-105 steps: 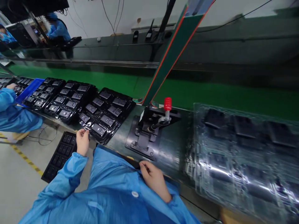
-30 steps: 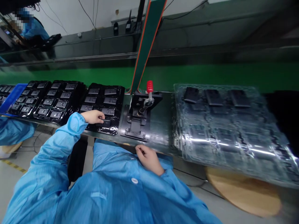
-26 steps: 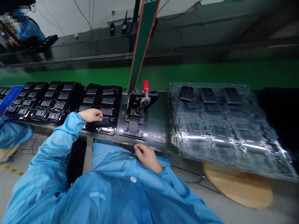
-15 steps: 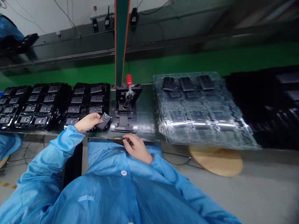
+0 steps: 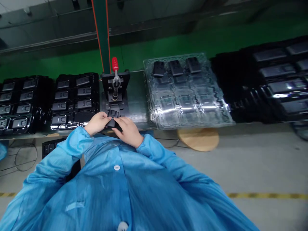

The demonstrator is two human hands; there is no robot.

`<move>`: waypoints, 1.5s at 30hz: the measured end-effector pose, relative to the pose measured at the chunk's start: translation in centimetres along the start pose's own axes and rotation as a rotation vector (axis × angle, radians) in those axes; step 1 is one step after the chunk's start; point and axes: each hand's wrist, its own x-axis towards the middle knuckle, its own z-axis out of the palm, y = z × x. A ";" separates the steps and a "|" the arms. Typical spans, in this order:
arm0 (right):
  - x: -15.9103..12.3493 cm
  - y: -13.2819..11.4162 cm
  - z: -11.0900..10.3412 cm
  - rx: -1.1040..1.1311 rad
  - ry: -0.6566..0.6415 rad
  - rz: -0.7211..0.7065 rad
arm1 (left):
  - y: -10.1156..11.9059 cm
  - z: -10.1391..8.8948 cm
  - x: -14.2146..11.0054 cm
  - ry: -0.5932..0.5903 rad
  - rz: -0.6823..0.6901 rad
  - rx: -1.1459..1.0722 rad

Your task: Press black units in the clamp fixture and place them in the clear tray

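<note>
A small black plastic device (image 5: 113,118) sits between my hands, just in front of the metal clamp fixture (image 5: 115,91) with its red-handled toggle lever (image 5: 115,64). My left hand (image 5: 97,123) grips the device from the left, and my right hand (image 5: 127,131) holds it from the right. Part of the device is hidden by my fingers. To the left lies a black tray of similar devices (image 5: 74,99), whose front right pocket looks empty. A clear plastic tray (image 5: 185,91) with several black parts lies to the right.
A stack of black trays (image 5: 271,77) lies at the far right on the green belt (image 5: 154,54). A round wooden stool seat (image 5: 198,139) shows below the bench edge. A co-worker's blue sleeve (image 5: 2,150) shows at the left edge.
My left hand has carried the black device out of the tray, rightward toward the fixture. My right hand has risen from my chest onto it. The view has swung right.
</note>
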 end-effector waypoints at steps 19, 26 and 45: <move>1.0 0.9 -1.4 -0.128 -0.057 0.097 | 2.5 0.9 0.9 0.156 0.202 0.778; 1.3 1.7 -1.4 -0.139 -0.080 0.116 | 2.3 1.2 1.6 0.165 0.208 0.820; 1.6 2.5 -0.8 -0.035 -0.016 0.126 | 0.3 1.9 0.0 0.196 0.380 0.700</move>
